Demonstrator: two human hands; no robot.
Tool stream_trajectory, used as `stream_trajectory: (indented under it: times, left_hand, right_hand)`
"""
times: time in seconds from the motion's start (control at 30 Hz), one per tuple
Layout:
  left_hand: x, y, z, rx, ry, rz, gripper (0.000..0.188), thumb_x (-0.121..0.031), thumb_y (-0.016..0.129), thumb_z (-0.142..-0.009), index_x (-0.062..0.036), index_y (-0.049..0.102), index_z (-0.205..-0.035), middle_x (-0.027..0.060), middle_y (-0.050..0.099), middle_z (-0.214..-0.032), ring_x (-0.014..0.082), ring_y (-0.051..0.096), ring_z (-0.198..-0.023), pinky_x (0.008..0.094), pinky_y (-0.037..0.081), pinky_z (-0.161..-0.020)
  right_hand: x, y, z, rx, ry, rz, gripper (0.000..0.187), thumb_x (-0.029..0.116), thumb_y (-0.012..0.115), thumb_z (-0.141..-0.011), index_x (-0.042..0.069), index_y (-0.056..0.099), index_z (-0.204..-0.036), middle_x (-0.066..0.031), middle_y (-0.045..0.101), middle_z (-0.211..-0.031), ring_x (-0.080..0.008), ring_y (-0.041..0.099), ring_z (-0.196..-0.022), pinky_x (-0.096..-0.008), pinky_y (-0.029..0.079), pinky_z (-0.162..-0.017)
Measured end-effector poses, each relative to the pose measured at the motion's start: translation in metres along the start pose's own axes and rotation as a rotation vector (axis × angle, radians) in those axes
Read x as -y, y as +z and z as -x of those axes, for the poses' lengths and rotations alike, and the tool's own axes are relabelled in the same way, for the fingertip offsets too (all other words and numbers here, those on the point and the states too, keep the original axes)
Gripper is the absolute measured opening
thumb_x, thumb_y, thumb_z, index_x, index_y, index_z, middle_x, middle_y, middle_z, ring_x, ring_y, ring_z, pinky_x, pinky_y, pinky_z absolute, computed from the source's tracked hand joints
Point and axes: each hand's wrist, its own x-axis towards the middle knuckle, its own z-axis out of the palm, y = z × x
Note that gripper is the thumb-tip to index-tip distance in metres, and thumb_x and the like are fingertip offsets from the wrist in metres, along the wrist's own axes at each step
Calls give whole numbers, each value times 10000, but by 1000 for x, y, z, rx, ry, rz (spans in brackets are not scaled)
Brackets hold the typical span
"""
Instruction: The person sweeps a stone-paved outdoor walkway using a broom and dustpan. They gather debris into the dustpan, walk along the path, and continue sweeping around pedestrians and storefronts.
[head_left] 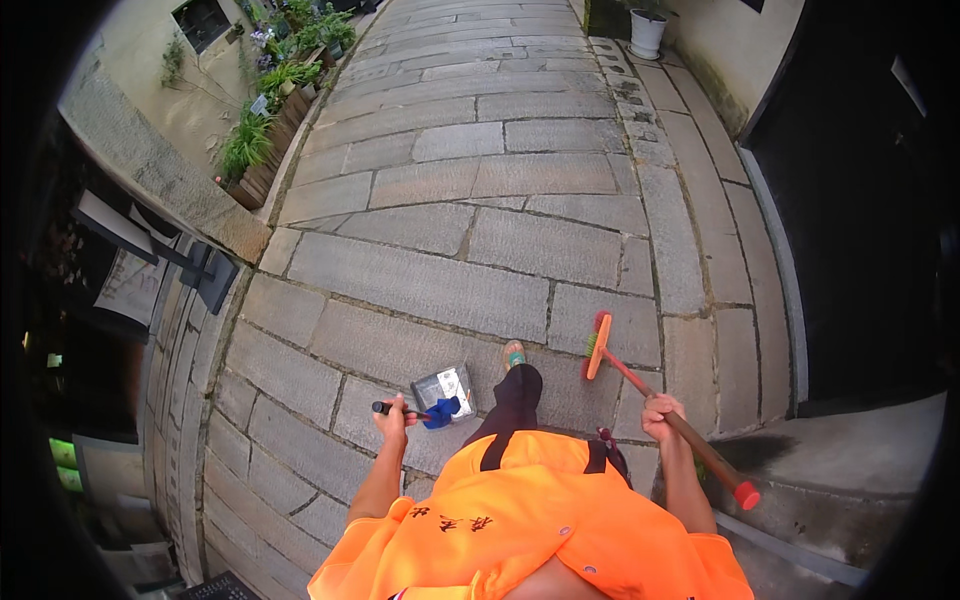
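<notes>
My left hand (394, 418) is closed round the dark handle of a long-handled dustpan (428, 387). The grey pan is low by the paving, left of my shoe, and something pale shows in it. A bunched blue cloth or bag (441, 412) hangs at the handle and covers part of the pan. On the other side, my right hand (661, 416) grips the reddish-brown shaft of a broom (632, 379). Its orange head, with red and green bristles, is turned sideways ahead and left of that hand. The shaft's red end cap points back to the right.
Grey stone paving (420, 275) runs ahead as a lane. Wooden planters (270, 150) with green plants line the left wall. A dark sign stand (208, 277) is at left. A dark doorway (860, 200) and stone step (850, 470) lie right; a white pot (647, 35) stands far right.
</notes>
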Motion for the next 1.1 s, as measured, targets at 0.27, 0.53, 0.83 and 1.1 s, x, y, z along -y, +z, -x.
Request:
stream_trajectory:
  times: [0.27,0.53,0.83,1.1]
  left_hand:
    - [-78,131,-112,72,-24,3,188,-142,611,-809,4,530,-724,116,574,-660,174,564,-414,258,476,-338]
    - [-174,247,-228,64,-12,-23,179,-160,620,-805,-16,551,-723,94,582,-636,151,569,-445,251,479,-370]
    - [-279,364,-368,-150,-24,58,188,-166,626,-803,-12,546,-732,98,581,-646,163,578,-451,262,483,-375]
    - [-368,441,-471,-304,22,184,178,-154,626,-797,-1,559,-735,107,585,-640,158,574,-438,249,482,-366]
  right_hand:
    - [48,91,-133,-79,4,38,106,87,448,-808,0,498,-775,81,412,-484,-41,415,-402,-219,309,-397]
    - [72,216,-281,-177,18,-40,41,71,444,-788,48,477,-778,64,466,-506,-58,484,-445,-228,317,-395]
    - [135,386,-487,-426,-142,-63,153,167,529,-725,131,462,-592,23,494,-517,-123,477,-445,-247,349,-388]
    - [144,585,-661,-331,46,142,172,87,471,-726,121,415,-567,36,446,-491,-104,433,-414,-233,316,-384]
